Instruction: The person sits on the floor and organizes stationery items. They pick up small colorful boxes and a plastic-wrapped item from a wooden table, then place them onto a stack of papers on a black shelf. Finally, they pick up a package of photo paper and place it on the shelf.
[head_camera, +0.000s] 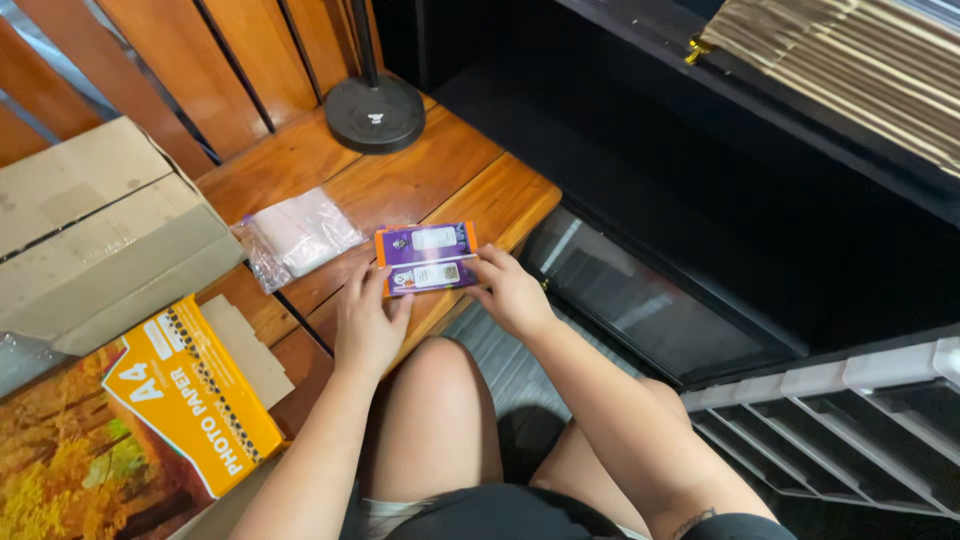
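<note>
A small purple packet (426, 256) with orange edges and white labels lies flat on the wooden table (440, 170) near its front edge. My left hand (367, 325) rests on the table with its fingertips against the packet's left end. My right hand (510, 290) pinches the packet's right end between thumb and fingers. Both forearms reach forward over my bare knees.
A clear plastic bag (298, 236) with white contents lies left of the packet. A cardboard box (95, 235) and a yellow-orange paper pack (195, 395) sit at the left. A black lamp base (375, 112) stands behind. Black shelving (760, 190) and grey drawers (850, 420) are at the right.
</note>
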